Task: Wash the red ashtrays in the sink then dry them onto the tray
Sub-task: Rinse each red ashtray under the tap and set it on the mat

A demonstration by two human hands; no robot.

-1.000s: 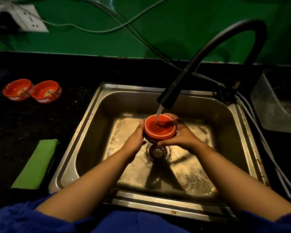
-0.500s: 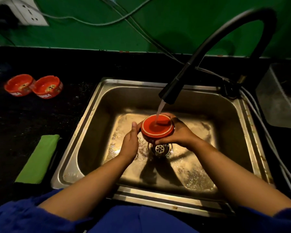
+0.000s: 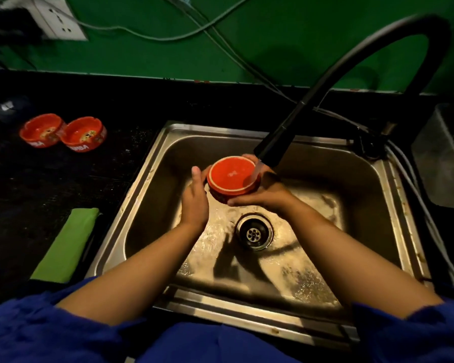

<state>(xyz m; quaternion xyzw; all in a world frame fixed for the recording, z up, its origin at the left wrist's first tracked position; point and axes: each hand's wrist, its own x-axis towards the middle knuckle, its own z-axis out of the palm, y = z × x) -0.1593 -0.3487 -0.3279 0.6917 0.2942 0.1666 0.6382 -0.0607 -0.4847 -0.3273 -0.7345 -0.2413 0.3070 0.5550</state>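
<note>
Red ashtray [image 3: 232, 175] is held base-up over the sink [image 3: 152, 205] so water from the tap [image 3: 273, 145] rinses its underside. The right hand [image 3: 268, 192] cups it and the left hand [image 3: 194, 197] braces its side, finger curl hidden.

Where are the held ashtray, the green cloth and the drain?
held ashtray [image 3: 231, 174], head view, on its flat upward face.
green cloth [image 3: 66, 244], head view, on its middle.
drain [image 3: 254, 233], head view, on its metal strainer.
</note>
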